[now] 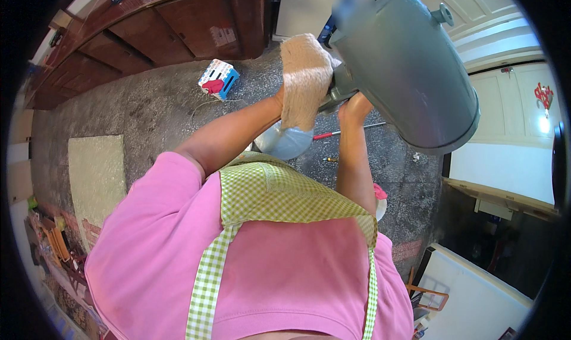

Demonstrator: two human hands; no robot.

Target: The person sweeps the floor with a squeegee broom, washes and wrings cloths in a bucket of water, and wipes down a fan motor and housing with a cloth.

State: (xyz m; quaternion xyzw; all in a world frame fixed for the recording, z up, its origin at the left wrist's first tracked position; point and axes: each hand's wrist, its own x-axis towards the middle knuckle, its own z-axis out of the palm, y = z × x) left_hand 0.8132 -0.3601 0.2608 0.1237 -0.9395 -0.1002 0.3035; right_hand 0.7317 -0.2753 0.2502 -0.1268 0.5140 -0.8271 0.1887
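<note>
A large grey-green motor housing (406,68), apparently a fan's, stands tilted before me at upper right. A round knob (442,14) sticks out of its upper side. My left hand (279,99) is mostly hidden under a tan fuzzy cloth (305,79), which it holds against the bracket (341,88) at the housing's near side. Below that bracket, my right hand (355,109) grips the underside; its fingertips are hidden by the housing. A clear plastic bag (285,141) covers something round beneath the cloth. Blur hides what lies at the housing's upper left.
A folding step stool (218,79) with a red cloth stands on the speckled floor. Nearby lie a red-handled pole (328,135) and a small yellow-handled tool (330,159). A dark wooden cabinet (174,32) lines the far left. A pale mat (98,175) lies left; white doors (504,103) stand right.
</note>
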